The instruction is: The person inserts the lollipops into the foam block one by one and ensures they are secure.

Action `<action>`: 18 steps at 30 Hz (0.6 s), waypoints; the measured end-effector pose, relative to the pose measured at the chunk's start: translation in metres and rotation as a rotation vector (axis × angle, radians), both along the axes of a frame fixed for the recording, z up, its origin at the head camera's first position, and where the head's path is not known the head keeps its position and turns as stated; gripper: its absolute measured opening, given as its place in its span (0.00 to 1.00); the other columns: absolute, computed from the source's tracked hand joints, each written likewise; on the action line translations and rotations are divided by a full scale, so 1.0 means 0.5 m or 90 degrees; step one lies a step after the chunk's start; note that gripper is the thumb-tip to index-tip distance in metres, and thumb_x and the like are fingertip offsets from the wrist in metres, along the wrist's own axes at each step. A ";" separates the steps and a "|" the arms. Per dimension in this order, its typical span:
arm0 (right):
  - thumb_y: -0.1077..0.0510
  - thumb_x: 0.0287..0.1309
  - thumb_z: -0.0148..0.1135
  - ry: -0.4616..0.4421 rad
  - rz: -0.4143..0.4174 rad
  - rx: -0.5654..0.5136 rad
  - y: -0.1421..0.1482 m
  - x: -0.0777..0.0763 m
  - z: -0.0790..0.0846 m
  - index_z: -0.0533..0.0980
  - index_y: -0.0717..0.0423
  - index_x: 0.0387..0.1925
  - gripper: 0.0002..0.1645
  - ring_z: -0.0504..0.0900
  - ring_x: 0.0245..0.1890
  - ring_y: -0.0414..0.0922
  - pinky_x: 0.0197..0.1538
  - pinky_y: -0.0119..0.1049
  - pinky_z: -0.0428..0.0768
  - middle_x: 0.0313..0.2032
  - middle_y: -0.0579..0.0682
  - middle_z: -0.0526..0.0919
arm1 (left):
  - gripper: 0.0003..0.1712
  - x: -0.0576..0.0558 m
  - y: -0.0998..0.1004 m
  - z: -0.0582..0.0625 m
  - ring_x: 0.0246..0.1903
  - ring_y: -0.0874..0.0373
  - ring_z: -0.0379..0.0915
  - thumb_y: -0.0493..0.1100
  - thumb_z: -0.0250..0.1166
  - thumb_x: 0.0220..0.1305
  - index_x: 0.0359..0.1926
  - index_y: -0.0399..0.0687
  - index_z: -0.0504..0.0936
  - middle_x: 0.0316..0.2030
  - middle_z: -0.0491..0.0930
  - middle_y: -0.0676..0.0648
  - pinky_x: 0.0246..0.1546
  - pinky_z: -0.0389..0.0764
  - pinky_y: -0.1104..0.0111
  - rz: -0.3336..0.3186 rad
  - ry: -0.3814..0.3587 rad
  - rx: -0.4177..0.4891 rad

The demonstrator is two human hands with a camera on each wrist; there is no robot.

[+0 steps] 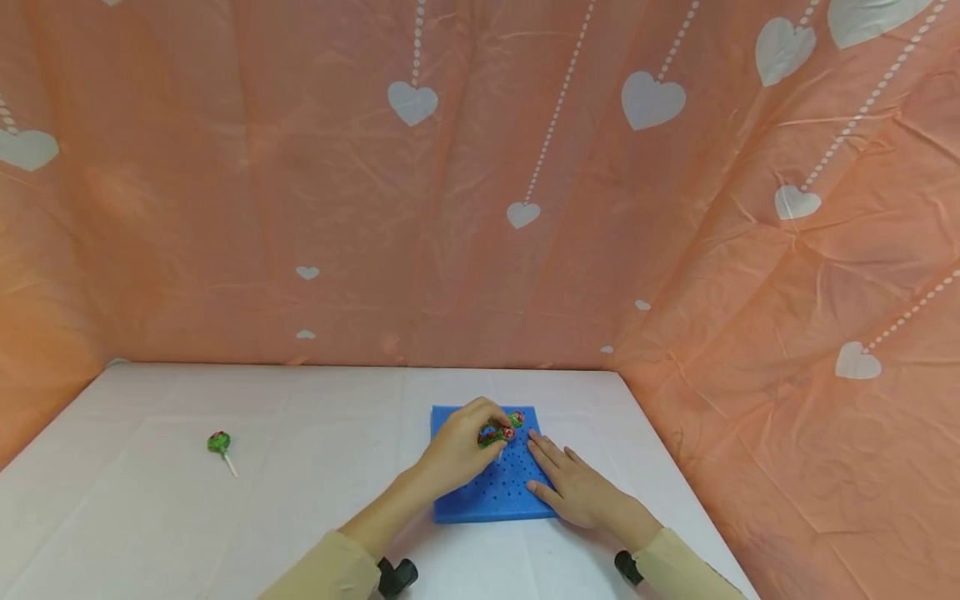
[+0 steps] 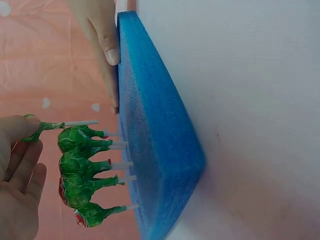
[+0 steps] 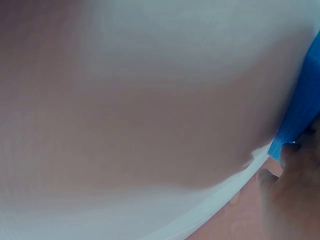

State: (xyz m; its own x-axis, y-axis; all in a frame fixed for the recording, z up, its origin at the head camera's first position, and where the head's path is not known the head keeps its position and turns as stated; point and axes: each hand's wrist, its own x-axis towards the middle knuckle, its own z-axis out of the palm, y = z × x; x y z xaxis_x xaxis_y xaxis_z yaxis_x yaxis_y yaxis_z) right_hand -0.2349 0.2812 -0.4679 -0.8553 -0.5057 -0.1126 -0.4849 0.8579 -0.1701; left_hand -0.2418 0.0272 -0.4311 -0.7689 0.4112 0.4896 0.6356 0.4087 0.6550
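My left hand (image 1: 459, 446) pinches a lollipop (image 2: 46, 126) in a green wrapper by its head, over the blue foam board (image 1: 489, 506). In the left wrist view its white stick points toward the board, its tip apart from the surface. Several green and red wrapped lollipops (image 2: 77, 165) stand in a row with their sticks in the board, beside the pinched one. My right hand (image 1: 581, 492) rests on the board's right side with fingers extended. Small dark holes dot the board's top.
One more lollipop (image 1: 219, 442) in green and red wrapping lies on the white tablecloth (image 1: 315, 467), far to the left. Orange curtains (image 1: 337, 208) with white hearts hang behind the table and along its right side.
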 end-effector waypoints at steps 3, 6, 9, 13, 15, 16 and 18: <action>0.33 0.80 0.40 0.001 0.003 -0.003 0.000 0.001 0.001 0.51 0.59 0.82 0.45 0.50 0.81 0.55 0.78 0.60 0.55 0.83 0.53 0.46 | 0.13 -0.006 0.006 -0.004 0.51 0.56 0.81 0.34 0.71 0.67 0.50 0.47 0.83 0.48 0.82 0.50 0.55 0.84 0.61 -0.007 -0.006 0.001; 0.34 0.80 0.41 0.002 0.005 -0.005 -0.001 0.003 0.003 0.51 0.60 0.81 0.45 0.50 0.81 0.55 0.78 0.60 0.55 0.83 0.53 0.46 | 0.13 -0.008 0.011 -0.007 0.51 0.55 0.82 0.33 0.71 0.67 0.50 0.46 0.83 0.48 0.81 0.50 0.55 0.85 0.61 -0.011 -0.009 -0.001; 0.35 0.80 0.41 0.003 0.004 -0.006 -0.002 0.004 0.005 0.52 0.60 0.81 0.45 0.51 0.81 0.56 0.78 0.61 0.55 0.83 0.54 0.47 | 0.13 -0.009 0.014 -0.009 0.51 0.55 0.82 0.33 0.71 0.66 0.50 0.46 0.83 0.48 0.82 0.50 0.55 0.85 0.61 -0.008 -0.005 -0.011; 0.34 0.80 0.41 0.001 0.001 -0.005 -0.001 0.004 0.004 0.52 0.60 0.81 0.45 0.51 0.81 0.55 0.78 0.60 0.55 0.83 0.53 0.47 | 0.14 -0.013 0.017 -0.015 0.51 0.55 0.82 0.33 0.72 0.66 0.50 0.47 0.84 0.48 0.82 0.50 0.55 0.84 0.62 0.001 0.001 -0.032; 0.34 0.80 0.41 0.002 0.000 -0.002 0.000 0.003 0.002 0.51 0.59 0.82 0.45 0.50 0.81 0.54 0.79 0.60 0.54 0.83 0.53 0.47 | 0.13 -0.014 0.017 -0.019 0.52 0.55 0.82 0.34 0.72 0.66 0.50 0.48 0.84 0.48 0.82 0.50 0.55 0.84 0.63 0.007 0.000 -0.044; 0.34 0.80 0.40 0.003 0.000 0.000 0.001 0.003 0.000 0.51 0.58 0.82 0.45 0.50 0.81 0.54 0.79 0.59 0.54 0.83 0.52 0.46 | 0.13 -0.015 0.018 -0.020 0.52 0.55 0.82 0.34 0.72 0.66 0.49 0.49 0.84 0.48 0.82 0.51 0.55 0.84 0.64 0.010 -0.001 -0.049; 0.34 0.80 0.41 0.006 0.002 -0.002 0.002 0.003 -0.002 0.51 0.59 0.82 0.45 0.51 0.81 0.54 0.78 0.59 0.55 0.83 0.53 0.47 | 0.13 -0.016 0.019 -0.023 0.52 0.55 0.82 0.34 0.73 0.66 0.49 0.49 0.84 0.49 0.82 0.51 0.55 0.84 0.64 0.013 -0.004 -0.055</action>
State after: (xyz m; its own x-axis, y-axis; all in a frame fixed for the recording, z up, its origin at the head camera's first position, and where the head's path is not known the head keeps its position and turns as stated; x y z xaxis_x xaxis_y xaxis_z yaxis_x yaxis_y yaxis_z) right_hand -0.2335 0.2822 -0.4688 -0.8550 -0.5083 -0.1028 -0.4887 0.8561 -0.1683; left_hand -0.2498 0.0369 -0.4426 -0.7803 0.4362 0.4482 0.6228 0.4763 0.6207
